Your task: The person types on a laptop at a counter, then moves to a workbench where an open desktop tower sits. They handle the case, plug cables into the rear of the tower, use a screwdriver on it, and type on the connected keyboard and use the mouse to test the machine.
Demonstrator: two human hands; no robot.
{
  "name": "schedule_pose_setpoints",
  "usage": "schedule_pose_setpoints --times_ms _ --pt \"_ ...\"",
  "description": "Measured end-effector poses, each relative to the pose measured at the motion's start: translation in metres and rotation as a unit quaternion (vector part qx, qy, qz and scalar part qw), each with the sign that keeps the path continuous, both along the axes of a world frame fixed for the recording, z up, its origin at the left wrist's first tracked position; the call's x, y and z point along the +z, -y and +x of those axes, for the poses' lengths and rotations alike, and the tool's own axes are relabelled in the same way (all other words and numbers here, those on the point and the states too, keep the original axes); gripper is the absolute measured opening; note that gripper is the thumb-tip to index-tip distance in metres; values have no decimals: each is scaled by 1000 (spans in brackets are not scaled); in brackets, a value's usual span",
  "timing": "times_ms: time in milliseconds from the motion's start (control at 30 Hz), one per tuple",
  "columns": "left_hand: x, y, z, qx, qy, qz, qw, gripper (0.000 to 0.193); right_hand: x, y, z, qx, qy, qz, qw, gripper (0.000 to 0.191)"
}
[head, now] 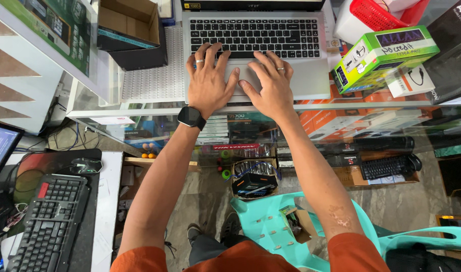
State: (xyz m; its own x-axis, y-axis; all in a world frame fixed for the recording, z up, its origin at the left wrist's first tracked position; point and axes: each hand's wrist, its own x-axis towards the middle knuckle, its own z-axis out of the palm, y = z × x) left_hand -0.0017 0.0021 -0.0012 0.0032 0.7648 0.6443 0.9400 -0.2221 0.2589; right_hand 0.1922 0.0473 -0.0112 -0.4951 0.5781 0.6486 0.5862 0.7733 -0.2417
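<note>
Both hands lay on a silver laptop (pixel 255 45) that sat on a glass surface (pixel 139 108). The left hand (pixel 207 80) rested flat and open, fingers spread up onto the lower key rows, gripping nothing; a ring showed on one finger and a dark watch (pixel 191 117) on the wrist. The right hand (pixel 273 83) was open too, palm down, its fingers reaching the bottom keys while the thumb angled in toward the touchpad (pixel 248 75). That spread suited typing: the palms took their weight on the palm rest, leaving the fingers loose above the keys.

The laptop sat near the front edge of the surface, within easy reach of both arms. A green box (pixel 384 55) lay just right of it, beside a red basket (pixel 379 14). An open cardboard box (pixel 129 22) stood to the left. Below, on a lower desk at the left, were a black keyboard (pixel 51 219) and a mouse (pixel 86 165). A turquoise plastic chair (pixel 270 226) showed under the arms.
</note>
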Motion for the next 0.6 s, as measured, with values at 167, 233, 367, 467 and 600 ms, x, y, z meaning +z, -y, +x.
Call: schedule_pose_setpoints --times_ms 167,233,367,467,600 --pt "-1 0 0 -1 1 2 1000 47 0 0 0 -2 6 -5 1000 43" --pt "-1 0 0 0 1 2 1000 47 0 0 0 -2 7 -4 1000 43" --pt "0 1 0 -2 1 2 1000 47 -1 -1 0 -3 8 -4 1000 43" --pt "0 1 1 -2 4 1 1000 47 -2 -1 1 -1 3 -4 1000 42" --pt "1 1 1 1 2 3 1000 47 -2 -1 1 4 -10 -15 1000 34"
